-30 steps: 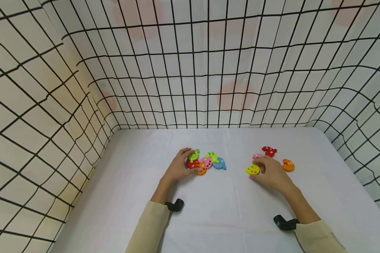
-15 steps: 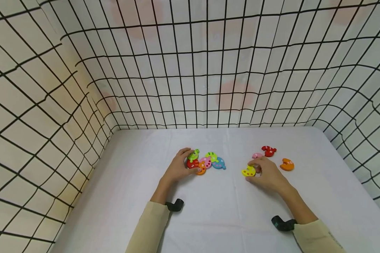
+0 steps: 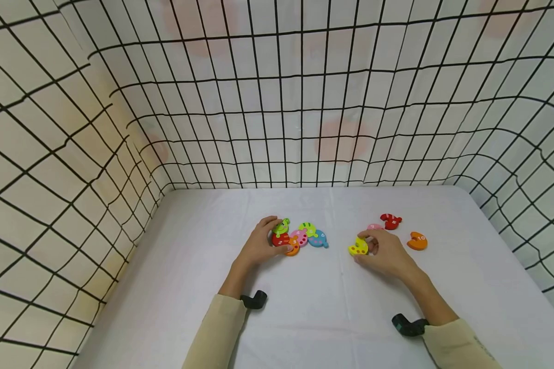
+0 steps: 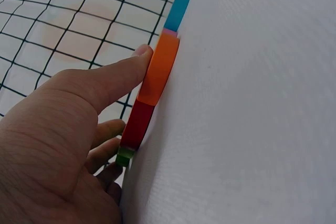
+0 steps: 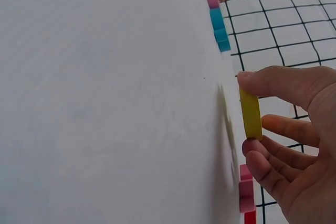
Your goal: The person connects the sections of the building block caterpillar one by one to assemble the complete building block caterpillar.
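A row of joined wooden caterpillar puzzle pieces lies on the white table: a green head piece [image 3: 281,228], a red piece [image 3: 280,240], an orange piece [image 3: 293,249], a pink piece [image 3: 299,236], a light green piece [image 3: 306,228] and a blue piece [image 3: 319,239]. My left hand [image 3: 260,243] holds the head end, its thumb against the orange edge and fingers round by the green head. Between thumb and fingertips, my right hand [image 3: 389,252] pinches a yellow dotted puzzle piece [image 3: 357,249]. In the right wrist view that yellow piece [image 5: 251,113] hangs just off the cloth, above its shadow.
Beyond my right hand lie a loose pink piece [image 3: 374,226], partly hidden, and a red striped piece [image 3: 391,221]. An orange piece [image 3: 417,241] lies to their right. A black wire grid [image 3: 300,123] rises behind the white tabletop [image 3: 304,328] and along both sides.
My right hand has moved left with the yellow piece, toward the joined row, and the piece has turned in its grip. My left hand stays where it was.
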`<state>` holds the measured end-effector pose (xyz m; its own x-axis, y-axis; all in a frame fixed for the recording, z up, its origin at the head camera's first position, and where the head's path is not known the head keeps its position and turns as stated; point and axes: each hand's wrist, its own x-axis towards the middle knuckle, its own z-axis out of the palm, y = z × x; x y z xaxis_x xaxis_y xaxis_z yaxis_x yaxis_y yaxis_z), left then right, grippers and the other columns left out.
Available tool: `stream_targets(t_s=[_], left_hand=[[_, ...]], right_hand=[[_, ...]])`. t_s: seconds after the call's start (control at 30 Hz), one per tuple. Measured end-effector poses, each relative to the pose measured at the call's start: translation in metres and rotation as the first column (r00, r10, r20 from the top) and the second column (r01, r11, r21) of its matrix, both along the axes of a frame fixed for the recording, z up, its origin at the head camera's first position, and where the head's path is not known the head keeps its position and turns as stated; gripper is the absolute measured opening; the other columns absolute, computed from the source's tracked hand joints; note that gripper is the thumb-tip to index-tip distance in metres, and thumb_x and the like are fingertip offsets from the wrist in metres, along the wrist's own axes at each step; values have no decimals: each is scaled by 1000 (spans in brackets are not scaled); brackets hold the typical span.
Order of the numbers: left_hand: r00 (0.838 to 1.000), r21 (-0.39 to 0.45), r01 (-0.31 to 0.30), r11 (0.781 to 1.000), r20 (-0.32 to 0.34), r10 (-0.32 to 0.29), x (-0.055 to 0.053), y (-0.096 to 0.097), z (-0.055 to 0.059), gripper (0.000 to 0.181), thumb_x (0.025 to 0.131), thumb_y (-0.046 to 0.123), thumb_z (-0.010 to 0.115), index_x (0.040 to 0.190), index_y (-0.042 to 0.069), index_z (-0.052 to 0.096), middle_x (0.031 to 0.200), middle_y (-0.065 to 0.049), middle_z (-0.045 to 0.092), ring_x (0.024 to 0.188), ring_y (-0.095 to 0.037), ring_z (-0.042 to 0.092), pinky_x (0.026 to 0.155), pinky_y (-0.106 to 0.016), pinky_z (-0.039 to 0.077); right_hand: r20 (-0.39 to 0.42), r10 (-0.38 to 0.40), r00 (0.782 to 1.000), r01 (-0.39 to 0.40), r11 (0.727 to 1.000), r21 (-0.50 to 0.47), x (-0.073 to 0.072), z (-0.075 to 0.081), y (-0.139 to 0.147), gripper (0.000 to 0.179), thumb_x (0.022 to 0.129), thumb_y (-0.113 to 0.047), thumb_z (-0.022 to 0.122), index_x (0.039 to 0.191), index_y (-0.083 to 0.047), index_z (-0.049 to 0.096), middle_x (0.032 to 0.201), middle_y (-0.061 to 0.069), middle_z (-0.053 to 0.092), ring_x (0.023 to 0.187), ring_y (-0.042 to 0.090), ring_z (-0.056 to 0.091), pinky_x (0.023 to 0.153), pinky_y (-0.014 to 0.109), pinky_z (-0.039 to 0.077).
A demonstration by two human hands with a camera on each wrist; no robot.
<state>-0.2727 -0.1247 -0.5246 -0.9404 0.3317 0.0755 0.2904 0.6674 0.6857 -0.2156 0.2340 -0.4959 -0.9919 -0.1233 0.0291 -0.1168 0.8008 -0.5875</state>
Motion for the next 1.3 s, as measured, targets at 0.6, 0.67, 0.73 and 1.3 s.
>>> stream_targets(t_s=[0.6,0.67,0.73,1.3], left_hand=[[999,-1,-38,999,4,38,-1,1,0,81,82,44,84,152,16,51,164,-8,37,151,-33,37,121,-56,37],[999,-6,-51,999,-1,51,0,2,0,82,83,45,83,152,16,51,163,-9,37,151,-34,38,120,-55,37],[998,-5,-60,998,-7,60,0,3,0,82,83,45,83,152,15,51,163,-10,38,150,-34,38,120,-55,38],[998,-8,-68,998,11,68,0,3,1,81,83,43,83,153,15,51,164,-10,36,151,-34,37,121,-55,37]], right_hand=[[-25,6,1000,-8,996,-85,-12,12,-25,55,81,-27,88,129,-10,67,122,14,63,89,22,57,70,25,53],[-20,5,1000,-6,996,-86,-14,10,-28,56,80,-27,88,129,-10,68,124,15,64,89,22,58,70,25,54],[-10,1,1000,-2,996,-85,-16,8,-33,56,79,-27,88,129,-11,68,126,15,64,89,22,58,70,25,55],[-24,9,1000,-12,992,-122,-26,-6,-72,54,78,-25,89,126,-8,69,124,14,62,74,18,54,64,24,50]])
